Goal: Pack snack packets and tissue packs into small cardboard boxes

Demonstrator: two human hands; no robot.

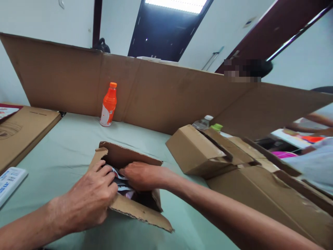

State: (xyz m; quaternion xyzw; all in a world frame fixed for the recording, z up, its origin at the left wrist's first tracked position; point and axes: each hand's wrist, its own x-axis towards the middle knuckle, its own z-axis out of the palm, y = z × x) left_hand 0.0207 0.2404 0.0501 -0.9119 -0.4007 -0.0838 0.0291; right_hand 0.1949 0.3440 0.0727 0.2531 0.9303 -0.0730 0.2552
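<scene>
A small open cardboard box (140, 211) stands on the green-covered table with its flaps raised. My left hand (91, 194) is closed over the box's left side, its fingers bent across the rim toward the inside. Reaching in from the right, my right hand (143, 176) has curled fingers whose tips are partly hidden in the box. They touch or pinch something there that I cannot make out. Between the two hands, dark and white printed packets (123, 184) show inside the box.
An orange bottle (108, 106) stands before a tall cardboard divider (166, 97). Larger cardboard boxes (241, 184) sit at the right, with a clear bottle (204, 122) behind. At the left lie a flat carton (31, 128) and a white box (11, 182). Another person's arm (314, 119) shows far right.
</scene>
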